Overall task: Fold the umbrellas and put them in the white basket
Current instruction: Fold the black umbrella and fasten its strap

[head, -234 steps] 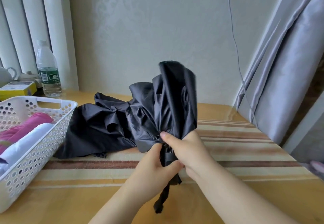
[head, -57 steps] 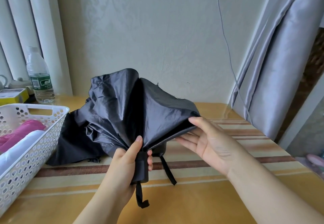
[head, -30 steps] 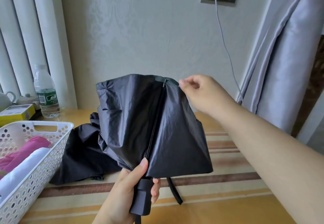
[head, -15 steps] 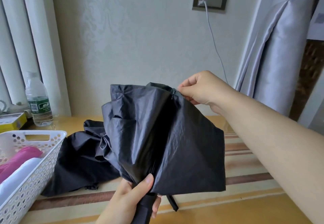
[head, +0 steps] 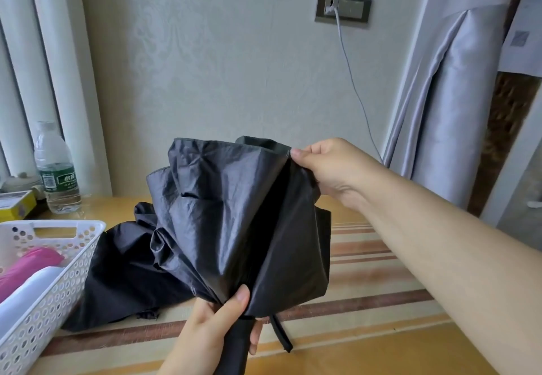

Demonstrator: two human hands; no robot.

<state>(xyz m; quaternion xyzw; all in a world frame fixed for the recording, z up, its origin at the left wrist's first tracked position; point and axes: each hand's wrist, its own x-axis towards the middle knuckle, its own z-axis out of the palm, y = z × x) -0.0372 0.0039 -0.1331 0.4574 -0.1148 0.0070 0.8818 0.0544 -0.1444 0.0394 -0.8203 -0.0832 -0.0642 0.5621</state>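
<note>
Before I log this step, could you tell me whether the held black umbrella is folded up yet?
Not yet: the black umbrella hangs in loose pleats, its strap dangling unfastened.

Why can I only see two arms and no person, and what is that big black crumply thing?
The camera sits on the person's head and looks down, so only their arms show. The left hand grips the handle of a black umbrella. The right hand pinches the top edge of its cloth with its fingers. More black cloth lies on the striped table behind it. At the left is a white basket with pink and white things inside. A water bottle stands by the wall.
</note>
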